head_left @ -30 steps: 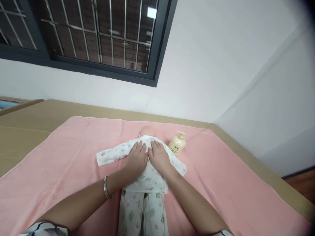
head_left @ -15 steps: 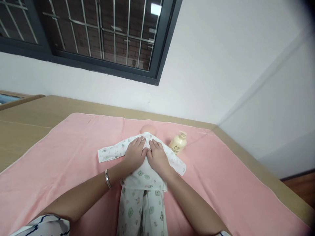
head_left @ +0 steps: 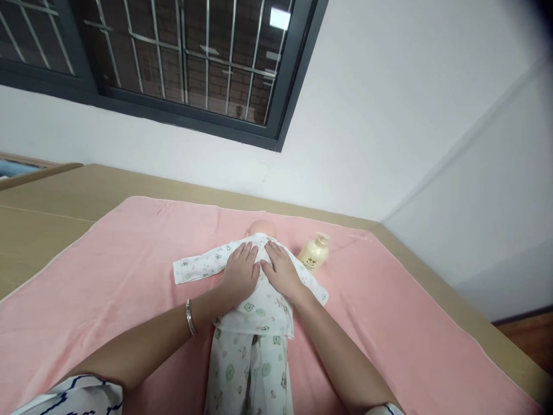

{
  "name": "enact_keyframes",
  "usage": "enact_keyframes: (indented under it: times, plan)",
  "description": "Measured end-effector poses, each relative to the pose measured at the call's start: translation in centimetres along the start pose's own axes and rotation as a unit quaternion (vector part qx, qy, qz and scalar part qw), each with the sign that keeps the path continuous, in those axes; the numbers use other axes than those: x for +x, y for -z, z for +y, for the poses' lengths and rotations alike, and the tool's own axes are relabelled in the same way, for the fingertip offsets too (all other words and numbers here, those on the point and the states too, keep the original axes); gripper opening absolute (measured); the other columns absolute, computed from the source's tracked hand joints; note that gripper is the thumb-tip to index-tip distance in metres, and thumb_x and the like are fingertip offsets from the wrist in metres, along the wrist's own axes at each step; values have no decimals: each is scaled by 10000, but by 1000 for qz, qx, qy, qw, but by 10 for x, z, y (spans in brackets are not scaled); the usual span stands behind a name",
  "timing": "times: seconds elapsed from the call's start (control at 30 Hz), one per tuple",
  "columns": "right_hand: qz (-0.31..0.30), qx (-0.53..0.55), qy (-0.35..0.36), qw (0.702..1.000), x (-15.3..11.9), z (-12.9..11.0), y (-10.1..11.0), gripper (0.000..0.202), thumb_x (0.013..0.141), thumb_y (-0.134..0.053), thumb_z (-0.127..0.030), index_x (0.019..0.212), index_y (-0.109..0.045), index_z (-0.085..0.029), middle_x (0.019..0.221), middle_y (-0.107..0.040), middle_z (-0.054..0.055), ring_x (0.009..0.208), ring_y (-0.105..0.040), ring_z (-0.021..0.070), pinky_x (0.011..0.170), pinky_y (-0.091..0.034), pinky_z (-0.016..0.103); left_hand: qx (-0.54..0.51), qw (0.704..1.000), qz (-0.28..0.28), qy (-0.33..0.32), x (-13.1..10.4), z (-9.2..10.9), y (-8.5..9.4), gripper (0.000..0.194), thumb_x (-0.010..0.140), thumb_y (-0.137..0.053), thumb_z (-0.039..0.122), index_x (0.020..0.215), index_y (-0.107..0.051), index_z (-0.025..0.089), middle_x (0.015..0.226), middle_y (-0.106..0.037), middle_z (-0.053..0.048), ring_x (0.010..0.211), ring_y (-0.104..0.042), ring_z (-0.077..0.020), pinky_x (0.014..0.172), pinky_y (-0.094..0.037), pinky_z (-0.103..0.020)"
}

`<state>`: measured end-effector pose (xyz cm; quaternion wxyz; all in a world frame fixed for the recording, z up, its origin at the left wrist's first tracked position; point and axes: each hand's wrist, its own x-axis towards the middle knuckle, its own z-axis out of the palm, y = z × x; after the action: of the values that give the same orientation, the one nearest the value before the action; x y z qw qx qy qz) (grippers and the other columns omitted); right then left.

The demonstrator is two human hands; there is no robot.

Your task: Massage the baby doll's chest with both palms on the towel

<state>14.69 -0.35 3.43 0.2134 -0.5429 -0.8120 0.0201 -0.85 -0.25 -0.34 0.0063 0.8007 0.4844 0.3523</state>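
A baby doll (head_left: 261, 227) lies on a pink blanket, its head toward the wall. It wears a white long-sleeved top (head_left: 263, 311) with small printed figures and matching trousers (head_left: 231, 369). My left hand (head_left: 241, 271) rests flat on the upper part of the top, left of centre, fingers stretched toward the head. Beside it, my right hand (head_left: 281, 271) lies flat on the right half, its thumb pointing at the left one. Neither hand grasps anything. Just right of the doll's shoulder is a cream pump bottle (head_left: 314, 252) with dark lettering.
The pink blanket (head_left: 380, 323) covers most of a wooden surface (head_left: 47, 199) whose far edge meets a white wall (head_left: 358, 115). A dark-framed window (head_left: 276, 129) with metal bars is above. Brown wood (head_left: 531, 340) shows at the far right.
My hands have moved slightly apart on the doll's chest, and a small gap now shows between the thumbs. The view has shifted a little.
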Motion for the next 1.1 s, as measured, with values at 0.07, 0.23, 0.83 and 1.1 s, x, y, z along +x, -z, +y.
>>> enact_keyframes:
  times: [0.07, 0.23, 0.83, 1.1]
  plan:
    - [9, -15, -17, 1000, -2, -8, 1, 523, 947, -394, -304, 1418, -423, -80, 1469, -436, 165, 1382, -352, 285, 1131, -303, 468, -7, 1000, -11, -3, 3, -2, 2, 450, 936, -367, 249, 1337, -491, 88, 1405, -514, -176, 1352, -408, -314, 1088, -374, -501]
    - [43, -78, -61, 994, -19, -43, -5, 481, 944, -358, -224, 1375, -478, -46, 1420, -478, 208, 1336, -396, 320, 1126, -289, 484, -49, 997, -44, -31, 18, -20, 11, 442, 917, -417, 280, 1320, -508, 123, 1378, -548, -145, 1315, -457, -277, 1111, -362, -476]
    - [46, -66, -54, 995, -19, -42, -1, 431, 930, -349, -197, 1321, -498, -94, 1382, -503, 190, 1286, -409, 310, 1081, -306, 458, -41, 998, -49, 12, 13, -14, 11, 446, 958, -375, 319, 1339, -491, 119, 1444, -479, -169, 1379, -391, -282, 1129, -335, -487]
    - [50, -8, -112, 992, -3, -19, 11, 338, 897, -388, -184, 1188, -560, -179, 1091, -658, 102, 1058, -555, 259, 920, -409, 371, 0, 1000, -13, -16, -10, 13, 6, 428, 932, -378, 223, 1331, -488, 115, 1445, -466, -180, 1400, -345, -322, 1111, -348, -522]
